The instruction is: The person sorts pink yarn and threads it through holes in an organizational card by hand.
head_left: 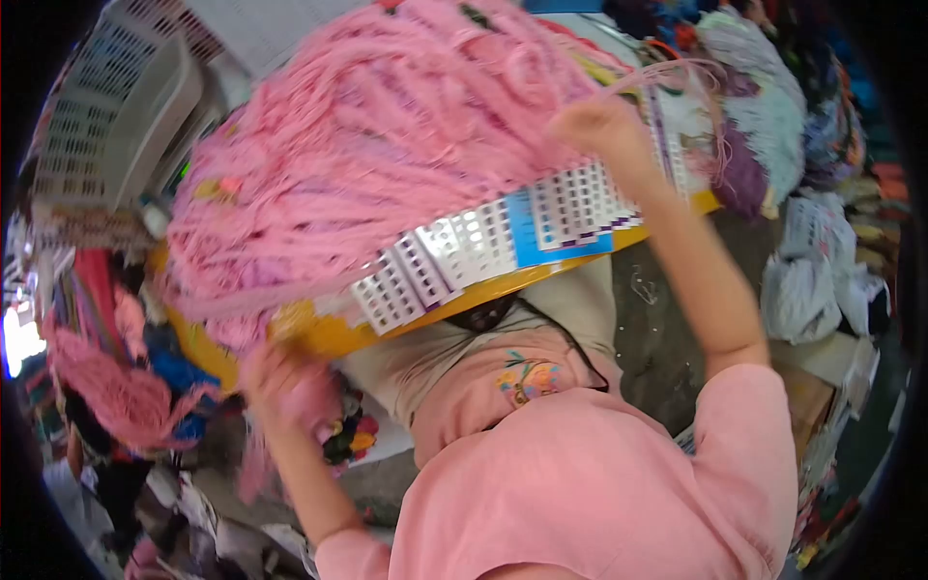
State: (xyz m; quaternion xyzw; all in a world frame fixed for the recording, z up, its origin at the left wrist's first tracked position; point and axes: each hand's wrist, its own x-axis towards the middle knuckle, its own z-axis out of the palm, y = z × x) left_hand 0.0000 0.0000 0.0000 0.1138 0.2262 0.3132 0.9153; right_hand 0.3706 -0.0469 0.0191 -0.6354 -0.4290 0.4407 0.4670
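Note:
A large heap of pink yarn point(387, 145) with some lilac strands covers the yellow-edged table point(522, 280) before me. My right hand point(604, 133) is curled closed at the heap's right side, and pink strands point(677, 70) loop out from it to the right. Off the table's front left edge, my left hand point(274, 377) is closed around a bunch of pink yarn point(311, 394) that hangs down beside it. A pink strand point(290, 293) stretches along the front of the heap. Both hands are blurred by motion.
White cards with rows of dark squares point(425, 275) and a blue card point(541, 232) lie along the table's front edge. White plastic baskets point(145, 126) stand at the back left. White plastic bags point(817, 271) and yarn piles point(116, 377) lie around the table.

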